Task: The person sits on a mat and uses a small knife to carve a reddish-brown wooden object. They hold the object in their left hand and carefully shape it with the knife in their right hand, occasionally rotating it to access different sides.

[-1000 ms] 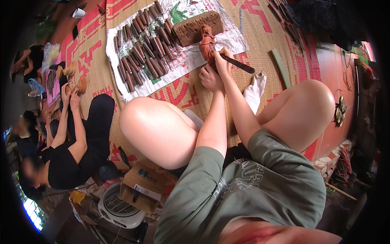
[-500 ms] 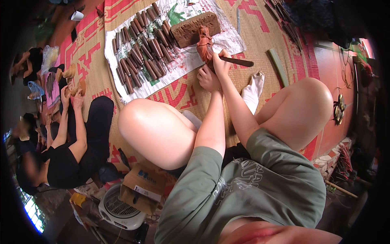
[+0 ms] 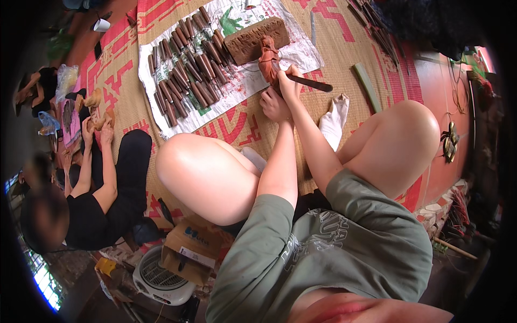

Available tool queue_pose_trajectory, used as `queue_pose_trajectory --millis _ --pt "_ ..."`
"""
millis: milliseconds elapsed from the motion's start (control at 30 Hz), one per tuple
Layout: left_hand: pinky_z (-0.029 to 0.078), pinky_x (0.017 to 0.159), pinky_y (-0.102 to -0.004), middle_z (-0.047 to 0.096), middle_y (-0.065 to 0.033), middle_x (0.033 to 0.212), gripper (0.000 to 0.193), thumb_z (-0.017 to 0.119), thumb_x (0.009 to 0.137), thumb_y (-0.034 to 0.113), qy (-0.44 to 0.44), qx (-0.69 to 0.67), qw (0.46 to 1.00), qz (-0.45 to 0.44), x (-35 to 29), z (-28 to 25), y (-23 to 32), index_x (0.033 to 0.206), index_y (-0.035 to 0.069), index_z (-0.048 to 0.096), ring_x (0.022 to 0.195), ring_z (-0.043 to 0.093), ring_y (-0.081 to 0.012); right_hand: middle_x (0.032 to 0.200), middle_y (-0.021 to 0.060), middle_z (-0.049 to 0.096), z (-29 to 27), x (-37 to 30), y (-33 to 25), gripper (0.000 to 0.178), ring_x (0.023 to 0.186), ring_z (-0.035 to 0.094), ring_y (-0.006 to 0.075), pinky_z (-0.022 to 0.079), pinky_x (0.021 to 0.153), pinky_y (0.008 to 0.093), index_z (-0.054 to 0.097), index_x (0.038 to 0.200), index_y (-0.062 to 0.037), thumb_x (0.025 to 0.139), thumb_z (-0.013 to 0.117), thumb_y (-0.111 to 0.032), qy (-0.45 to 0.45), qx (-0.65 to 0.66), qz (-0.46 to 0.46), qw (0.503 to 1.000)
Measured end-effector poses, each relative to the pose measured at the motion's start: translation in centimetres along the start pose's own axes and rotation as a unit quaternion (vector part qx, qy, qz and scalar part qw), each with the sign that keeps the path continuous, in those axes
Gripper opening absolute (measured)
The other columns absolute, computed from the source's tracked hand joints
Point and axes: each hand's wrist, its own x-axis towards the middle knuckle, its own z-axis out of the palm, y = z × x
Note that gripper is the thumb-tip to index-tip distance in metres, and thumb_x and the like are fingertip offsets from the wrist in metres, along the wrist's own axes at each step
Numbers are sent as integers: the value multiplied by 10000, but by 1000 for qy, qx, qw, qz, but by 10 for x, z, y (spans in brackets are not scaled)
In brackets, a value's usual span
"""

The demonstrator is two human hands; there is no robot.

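A reddish-brown carved wooden figurine (image 3: 269, 60) lies with its far end against a brown wooden block (image 3: 245, 46) that has a carved, notched face. My left hand (image 3: 275, 105) is closed around the figurine's near end. Just beyond it, my right hand (image 3: 290, 86) grips a carving chisel, whose dark handle (image 3: 315, 83) sticks out to the right. The chisel's tip meets the figurine's near part; the exact contact is hidden by my fingers.
Rows of wooden-handled carving tools (image 3: 188, 67) lie on a white printed sheet (image 3: 299, 46) at left. A green strip (image 3: 367, 88) and several dark rods (image 3: 379, 29) are on the right. Another person's hands (image 3: 99, 129) hold a carved piece at far left.
The chisel handle, my right hand and the figurine appear shifted slightly left in the picture, along with the whole scene. Both grips stay the same.
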Motion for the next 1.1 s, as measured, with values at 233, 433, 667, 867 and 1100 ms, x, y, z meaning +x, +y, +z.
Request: queue_pose_trajectory --millis 233,433,667,867,1100 --pt "522 537 -312 494 -28 882 123 560 808 197 -11 -16 1000 7 -2 0 -1 893 127 504 765 566 -221 532 13 337 1 0 -4 227 531 318 88 282 474 282 369 588 -12 694 567 -45 0 15 8 1000" --pt "522 536 -318 493 -33 877 124 563 800 189 0 -14 1000 -6 -1 -4 2 887 123 504 777 568 -230 524 24 347 2 1 -7 232 514 323 84 276 462 276 361 579 -11 687 565 -38 25 83 48 995" --pt "519 535 -327 491 -36 876 126 565 802 199 1 -15 1000 -7 2 -2 2 874 115 505 791 566 -230 522 15 366 -2 2 -5 258 524 345 83 291 471 279 363 571 -23 682 592 -63 9 16 16 1000" --pt "514 525 -318 494 -32 864 118 563 809 206 -20 -18 1000 -2 -1 -5 1 855 117 501 778 570 -230 506 26 350 -1 0 -10 224 513 339 92 291 472 279 374 580 -17 668 578 -49 -5 -23 -13 1000" --pt "514 528 -311 496 -33 857 116 564 811 210 -2 -9 1000 -7 3 0 2 849 121 501 766 571 -227 535 28 372 4 6 -2 228 530 350 93 292 474 280 375 584 -9 670 580 -58 -3 7 13 1000"
